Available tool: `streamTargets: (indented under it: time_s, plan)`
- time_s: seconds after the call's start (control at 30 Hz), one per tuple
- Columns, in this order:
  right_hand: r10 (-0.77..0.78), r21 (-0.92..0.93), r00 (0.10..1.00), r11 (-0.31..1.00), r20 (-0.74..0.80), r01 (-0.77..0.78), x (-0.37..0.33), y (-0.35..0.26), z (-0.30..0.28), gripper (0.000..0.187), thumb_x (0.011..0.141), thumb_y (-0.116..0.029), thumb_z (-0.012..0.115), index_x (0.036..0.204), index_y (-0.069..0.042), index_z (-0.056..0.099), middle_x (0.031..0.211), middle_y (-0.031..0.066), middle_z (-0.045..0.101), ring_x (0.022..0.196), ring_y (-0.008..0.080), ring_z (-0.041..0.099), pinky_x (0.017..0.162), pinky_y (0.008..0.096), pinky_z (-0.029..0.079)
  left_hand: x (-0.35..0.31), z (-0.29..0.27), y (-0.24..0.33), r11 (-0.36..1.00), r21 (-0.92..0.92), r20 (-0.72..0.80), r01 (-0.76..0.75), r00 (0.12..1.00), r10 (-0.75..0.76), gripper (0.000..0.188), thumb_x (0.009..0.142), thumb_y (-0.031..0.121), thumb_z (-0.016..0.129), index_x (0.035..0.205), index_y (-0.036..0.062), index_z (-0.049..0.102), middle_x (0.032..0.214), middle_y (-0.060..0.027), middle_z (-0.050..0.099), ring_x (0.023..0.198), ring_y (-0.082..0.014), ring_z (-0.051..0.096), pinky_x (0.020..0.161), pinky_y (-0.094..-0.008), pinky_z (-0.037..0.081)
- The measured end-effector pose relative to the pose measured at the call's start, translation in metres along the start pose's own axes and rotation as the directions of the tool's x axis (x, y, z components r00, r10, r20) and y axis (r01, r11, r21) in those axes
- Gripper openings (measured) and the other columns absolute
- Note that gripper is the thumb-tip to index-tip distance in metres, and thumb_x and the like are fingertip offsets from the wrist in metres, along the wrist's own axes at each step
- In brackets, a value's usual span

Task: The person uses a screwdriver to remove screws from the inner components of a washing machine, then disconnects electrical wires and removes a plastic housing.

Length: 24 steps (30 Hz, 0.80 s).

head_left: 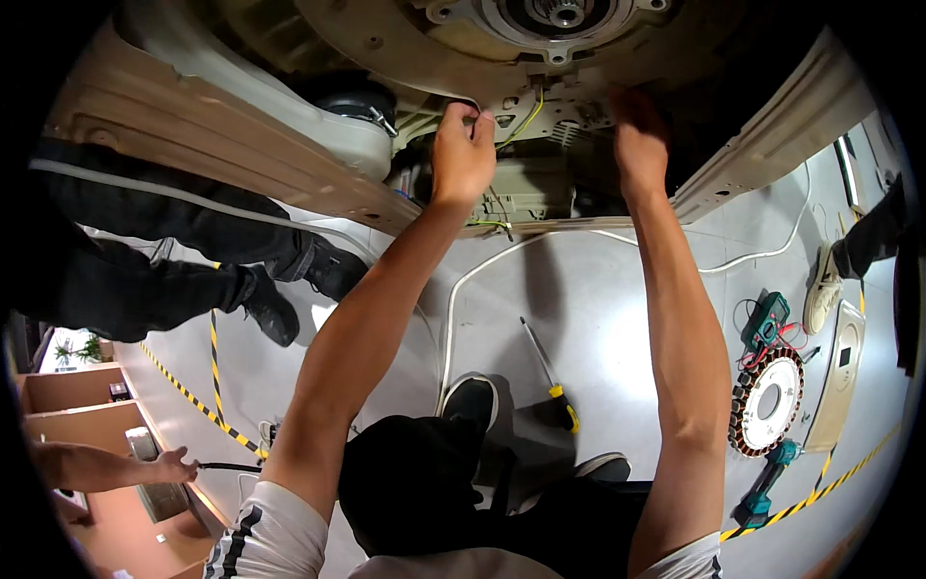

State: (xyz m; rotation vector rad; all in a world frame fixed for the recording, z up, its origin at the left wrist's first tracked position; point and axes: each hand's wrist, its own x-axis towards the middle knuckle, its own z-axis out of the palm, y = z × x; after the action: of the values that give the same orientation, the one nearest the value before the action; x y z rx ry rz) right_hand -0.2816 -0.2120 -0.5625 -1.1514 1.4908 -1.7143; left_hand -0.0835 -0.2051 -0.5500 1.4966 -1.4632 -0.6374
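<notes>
Both my arms reach up into the open underside of a large appliance (231,145), which looks like a washing machine. My left hand (463,164) has thumb and fingers pinched together beside a yellow-green wire (529,121); what lies between them is hidden. Farther right, my right hand (640,150) is up against the drum's lower part, its fingers lost in shadow. Between the hands sits a pale metal plate (569,108) with slots. Above it shows the round hub (559,13) with a toothed shaft. A pale housing (526,183) sits low inside the cabinet.
On the floor lie a screwdriver (548,367), a ring-shaped motor stator (769,400), a multimeter (767,318), a cordless driver (769,487) and a beige panel (837,376). A white cable (461,289) crosses the floor. Other people's legs (164,261) stand left; another person's hand (174,467) is lower left.
</notes>
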Motion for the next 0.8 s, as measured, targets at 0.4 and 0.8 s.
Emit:
streamTargets:
  time_s: [0.4, 0.8]
  plan:
    - [0.022, -0.082, 1.0, 0.996, 0.013, -0.021, 0.0, -0.008, -0.002, 0.033, 0.084, -0.03, 0.063, 0.095, 0.002, 0.061, 0.086, 0.0043, 0.061, 0.078, 0.0116, 0.049, 0.075, 0.0235, 0.039, -0.01, -0.008, 0.018, 0.954, 0.243, 0.03, -0.177, 0.984, 0.175, 0.021, 0.085, 0.016, 0.051, 0.098, -0.0003, 0.051, 0.069, -0.0218, 0.06, 0.073, -0.0428, 0.057, 0.066, -0.0473, 0.044]
    - [-0.009, -0.192, 1.0, 0.981, -0.011, 0.007, -0.003, -0.016, -0.005, 0.038, 0.08, -0.037, 0.067, 0.087, 0.001, 0.062, 0.079, 0.0047, 0.062, 0.072, 0.0116, 0.05, 0.07, 0.0239, 0.041, -0.018, -0.001, 0.015, 0.966, 0.175, -0.039, -0.189, 0.979, 0.199, 0.035, 0.085, 0.019, 0.054, 0.107, -0.0073, 0.049, 0.072, -0.0216, 0.062, 0.071, -0.0388, 0.06, 0.066, -0.0423, 0.046]
